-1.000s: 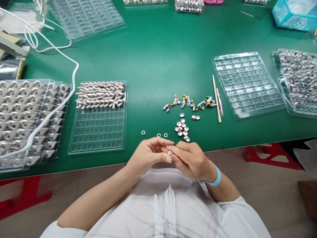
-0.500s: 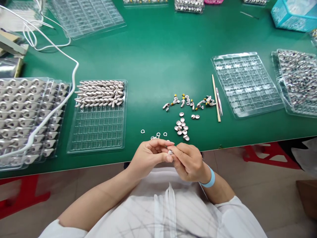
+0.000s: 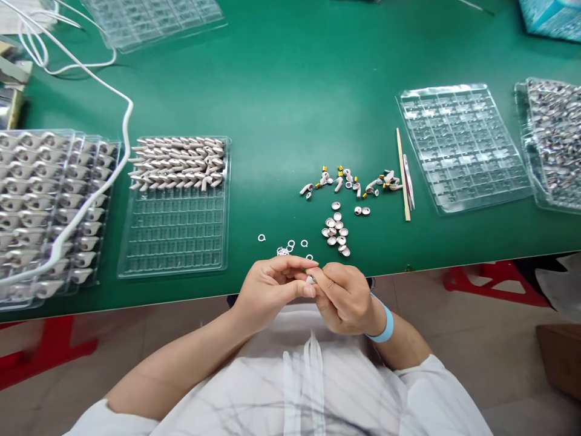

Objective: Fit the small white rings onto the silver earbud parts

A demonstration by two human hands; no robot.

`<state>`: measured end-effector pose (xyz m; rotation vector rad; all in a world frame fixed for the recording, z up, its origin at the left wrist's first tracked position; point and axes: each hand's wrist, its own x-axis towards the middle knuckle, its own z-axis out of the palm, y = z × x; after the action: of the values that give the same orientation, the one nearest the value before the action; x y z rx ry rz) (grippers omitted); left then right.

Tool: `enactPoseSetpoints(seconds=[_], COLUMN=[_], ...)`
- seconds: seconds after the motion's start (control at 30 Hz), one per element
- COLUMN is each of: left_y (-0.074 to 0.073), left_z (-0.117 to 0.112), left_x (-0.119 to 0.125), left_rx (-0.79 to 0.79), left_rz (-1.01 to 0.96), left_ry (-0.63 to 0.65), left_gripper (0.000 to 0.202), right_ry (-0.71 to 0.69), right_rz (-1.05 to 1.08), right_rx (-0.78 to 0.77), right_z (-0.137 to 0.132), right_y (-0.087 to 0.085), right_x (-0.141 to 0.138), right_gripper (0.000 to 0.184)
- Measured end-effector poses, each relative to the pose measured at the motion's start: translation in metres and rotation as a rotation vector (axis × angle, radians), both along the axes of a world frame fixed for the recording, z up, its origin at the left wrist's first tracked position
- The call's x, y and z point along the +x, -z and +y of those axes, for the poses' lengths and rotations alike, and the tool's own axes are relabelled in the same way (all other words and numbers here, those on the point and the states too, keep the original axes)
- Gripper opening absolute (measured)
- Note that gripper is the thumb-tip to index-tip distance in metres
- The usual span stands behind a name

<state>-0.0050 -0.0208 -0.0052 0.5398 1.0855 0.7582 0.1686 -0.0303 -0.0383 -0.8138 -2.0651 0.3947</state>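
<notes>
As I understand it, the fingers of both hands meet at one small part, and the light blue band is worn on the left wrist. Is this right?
One point is wrong: the head view shows the light blue band on the right wrist, not the left. The fingers of the left hand and right hand do meet at one small part.

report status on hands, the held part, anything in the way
Left hand and right hand: pinching small pale part between them. Part mostly hidden by hands. White rings just beyond, on table.
</notes>
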Motion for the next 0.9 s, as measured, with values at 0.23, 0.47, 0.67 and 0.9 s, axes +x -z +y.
enactPoseSetpoints(seconds=[0.23,0.47,0.67,0.9], left_y=[0.002,0.004,0.004,0.005], left_z=[0.007,0.017,0.015,0.012], left_x=[-0.002,-0.006,-0.004,-0.003], left_rx=[-0.014,0.011,0.019,0.052], left_rz=[-0.030,-0.072,-0.085,-0.113], left_ry=[0.004,0.083,0.119,0.138], left_gripper=[0.031,0.032,0.034,0.036], right_ry=[-0.010,-0.047,-0.099,-0.059], right_rz=[0.011,0.048,0.040,0.018], right_rx=[-0.035,-0.183,-0.258,-0.236], right_z=[0.004,0.011,0.013,0.007], right_y=[0.002,-0.007,-0.015,-0.009], right_x=[0.000,0.004,0.013,0.016], right_gripper=[0.042,0.030,0.027,0.031])
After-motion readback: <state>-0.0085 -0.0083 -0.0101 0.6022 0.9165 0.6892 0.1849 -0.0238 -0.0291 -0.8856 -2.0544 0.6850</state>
